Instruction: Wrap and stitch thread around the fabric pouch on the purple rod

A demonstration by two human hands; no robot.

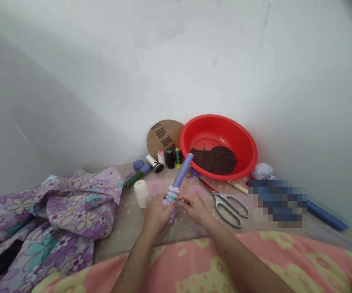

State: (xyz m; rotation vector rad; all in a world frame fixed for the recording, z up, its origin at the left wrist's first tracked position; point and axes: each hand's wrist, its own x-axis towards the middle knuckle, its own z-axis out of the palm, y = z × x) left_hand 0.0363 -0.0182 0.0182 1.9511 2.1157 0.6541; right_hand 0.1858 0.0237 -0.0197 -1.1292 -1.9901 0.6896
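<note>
In the head view, my left hand (pixel 158 213) is closed around a floral cloth bundle (pixel 172 205) at the lower end of a purple-wrapped stick (pixel 183 171). Pale yarn or cord (pixel 172 191) circles the cloth where it meets the stick. The stick tilts up to the right, its tip in front of the red basin. My right hand (pixel 196 208) is closed in a pinch just right of the bundle; what its fingers hold is too small to make out. A white roll (pixel 141 194) stands just left of my left hand.
A red basin (pixel 249 148) holds dark brown grains (pixel 218 160). Scissors (pixel 229 207) lie to the right. Thread spools (pixel 170 158) and a cardboard disc (pixel 160 140) stand behind. Floral cloth (pixel 75 207) is heaped left, a pink-yellow blanket (pixel 200 260) lies in front, and a blue roll (pixel 327 215) lies far right.
</note>
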